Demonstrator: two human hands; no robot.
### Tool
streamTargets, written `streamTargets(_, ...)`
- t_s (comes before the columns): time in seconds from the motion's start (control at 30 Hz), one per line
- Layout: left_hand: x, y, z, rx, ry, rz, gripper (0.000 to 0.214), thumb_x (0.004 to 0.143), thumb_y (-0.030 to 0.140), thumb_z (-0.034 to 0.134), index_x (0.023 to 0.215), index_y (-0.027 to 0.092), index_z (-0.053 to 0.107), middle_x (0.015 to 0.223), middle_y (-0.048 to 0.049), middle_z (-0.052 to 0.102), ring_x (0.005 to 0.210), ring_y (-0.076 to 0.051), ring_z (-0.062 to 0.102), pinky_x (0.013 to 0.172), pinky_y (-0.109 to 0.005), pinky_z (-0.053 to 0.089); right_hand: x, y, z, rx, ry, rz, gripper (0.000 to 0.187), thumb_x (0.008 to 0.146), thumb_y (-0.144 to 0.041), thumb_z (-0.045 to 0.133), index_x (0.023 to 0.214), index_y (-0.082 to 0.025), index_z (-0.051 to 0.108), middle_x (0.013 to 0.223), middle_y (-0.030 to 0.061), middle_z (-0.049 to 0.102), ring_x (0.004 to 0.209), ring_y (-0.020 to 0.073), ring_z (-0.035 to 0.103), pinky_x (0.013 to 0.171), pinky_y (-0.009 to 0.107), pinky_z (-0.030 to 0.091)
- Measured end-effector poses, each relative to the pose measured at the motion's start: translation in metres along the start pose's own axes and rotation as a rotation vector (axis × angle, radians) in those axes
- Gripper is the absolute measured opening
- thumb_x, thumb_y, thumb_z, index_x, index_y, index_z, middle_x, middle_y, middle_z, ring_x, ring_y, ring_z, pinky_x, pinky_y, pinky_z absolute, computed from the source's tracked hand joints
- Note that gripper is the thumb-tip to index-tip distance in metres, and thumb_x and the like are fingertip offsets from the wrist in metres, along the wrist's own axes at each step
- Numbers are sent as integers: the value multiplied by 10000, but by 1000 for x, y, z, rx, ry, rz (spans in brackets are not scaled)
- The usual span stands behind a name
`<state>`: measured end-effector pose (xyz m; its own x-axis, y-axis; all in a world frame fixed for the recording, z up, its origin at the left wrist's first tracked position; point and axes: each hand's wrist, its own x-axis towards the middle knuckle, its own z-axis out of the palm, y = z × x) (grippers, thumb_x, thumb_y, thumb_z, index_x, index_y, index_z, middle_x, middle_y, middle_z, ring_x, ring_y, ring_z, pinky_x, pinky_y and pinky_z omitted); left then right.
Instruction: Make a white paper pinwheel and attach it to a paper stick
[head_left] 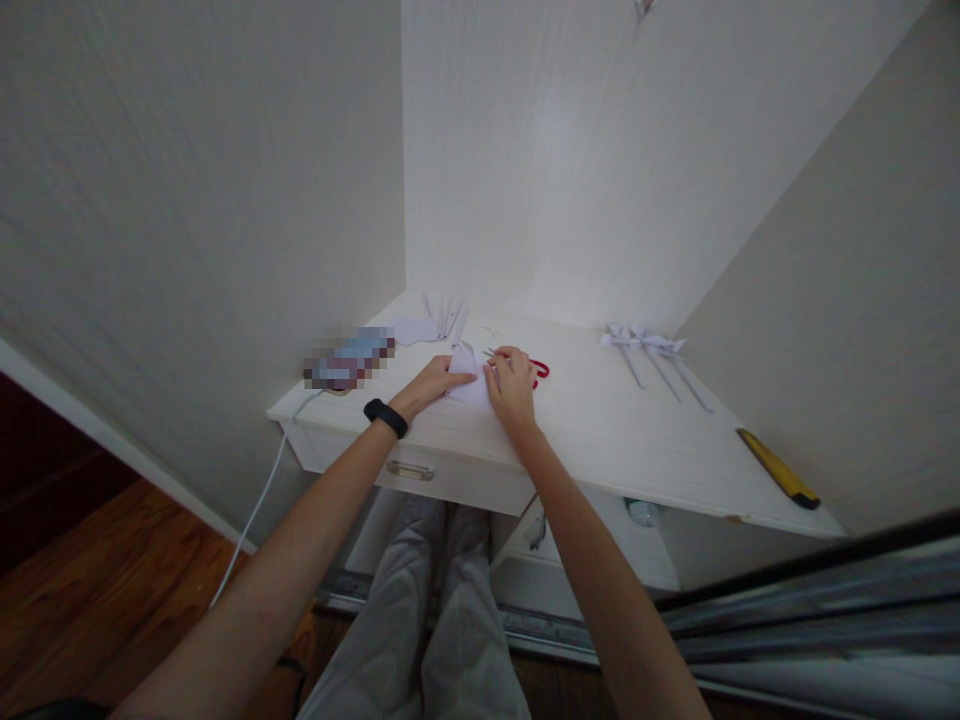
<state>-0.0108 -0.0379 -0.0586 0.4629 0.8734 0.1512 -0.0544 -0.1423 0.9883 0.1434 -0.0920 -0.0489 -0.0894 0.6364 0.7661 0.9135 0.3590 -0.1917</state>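
A piece of white paper (469,393) with a folded upper part lies on the white desktop, between my two hands. My left hand (435,382) grips its left side, thumb pressed on top. At the paper's right edge, my right hand (513,385) has its fingers bent and closed on it; the fingertips are partly hidden. Scissors with red handles (541,370) lie just behind and beside my right hand, which covers part of them. Thin rolled paper sticks (450,318) and another white paper piece (415,330) are behind my left hand.
Several folded paper shapes on sticks (643,342) lie at the back right. A yellow utility knife (778,468) rests near the right front edge. At the left, a phone (349,360), blurred out, has a white cable (271,478) hanging over the edge. Walls enclose the desk (585,430).
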Motion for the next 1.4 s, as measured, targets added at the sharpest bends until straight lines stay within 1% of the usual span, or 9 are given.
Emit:
streamTargets(0.13, -1, 2, 1, 2, 13, -2, 332, 570, 299, 731, 828, 105, 652, 772, -51, 667, 637, -135, 563, 610, -235, 424, 0, 0, 0, -11, -4, -2, 200, 904, -291, 425, 912, -173, 586, 1089, 91, 547, 1016, 221, 453, 855, 365, 283)
streamTargets(0.33, -2, 5, 2, -13, 3, -3, 332, 569, 284, 743, 836, 106, 656, 773, -46, 668, 632, -126, 560, 623, -235, 421, 0, 1, 1, -19, 7, 0, 194, 902, -291, 429, 900, -171, 582, 1067, 86, 554, 1009, 223, 460, 838, 361, 290)
streamTargets(0.47, -4, 8, 3, 6, -8, 2, 353, 580, 299, 736, 866, 107, 661, 795, -63, 673, 642, -139, 570, 619, -244, 424, 0, 1, 0, -12, 12, 0, 202, 904, -298, 424, 897, -172, 582, 1056, 88, 557, 1000, 223, 463, 836, 362, 293)
streamTargets(0.63, -6, 11, 4, 24, -20, 13, 345, 590, 311, 725, 859, 104, 664, 811, -72, 672, 648, -142, 577, 637, -259, 435, 0, 2, 1, -12, 25, -5, 197, 904, -292, 426, 884, -171, 580, 1045, 88, 564, 992, 219, 466, 837, 361, 291)
streamTargets(0.87, -5, 10, 5, 4, 14, -10, 352, 587, 328, 720, 850, 103, 654, 784, -68, 670, 657, -147, 573, 624, -248, 438, 1, 3, 2, -28, 27, -30, 190, 904, -286, 430, 880, -171, 579, 1011, 80, 575, 961, 213, 476, 815, 352, 297)
streamTargets(1.07, -6, 9, 4, -12, -6, -10, 352, 610, 339, 715, 872, 112, 651, 810, -63, 673, 663, -139, 580, 637, -237, 434, 0, 2, 1, -13, 12, -19, 206, 912, -288, 411, 870, -175, 578, 1005, 79, 573, 963, 205, 473, 830, 350, 285)
streamTargets(1.17, -5, 8, 3, 17, 9, -7, 364, 611, 347, 716, 874, 105, 652, 805, -62, 673, 660, -141, 585, 636, -239, 437, 0, 0, 0, 4, -1, -13, 212, 915, -292, 403, 873, -175, 575, 1006, 75, 572, 971, 198, 471, 840, 345, 279)
streamTargets(1.27, -3, 7, 0, 18, 39, 5, 377, 613, 358, 714, 873, 90, 656, 796, -68, 673, 656, -144, 588, 623, -242, 439, 1, 1, -1, 44, 18, 34, 217, 920, -283, 377, 908, -177, 566, 1001, 71, 574, 973, 194, 470, 837, 336, 285)
streamTargets(1.4, -3, 7, -1, -60, 106, 10, 401, 618, 356, 713, 892, 70, 657, 826, -98, 682, 671, -155, 604, 631, -259, 453, 1, 9, 2, 124, 116, 188, 247, 921, -253, 319, 966, -170, 547, 1002, 80, 576, 973, 196, 473, 848, 336, 303)
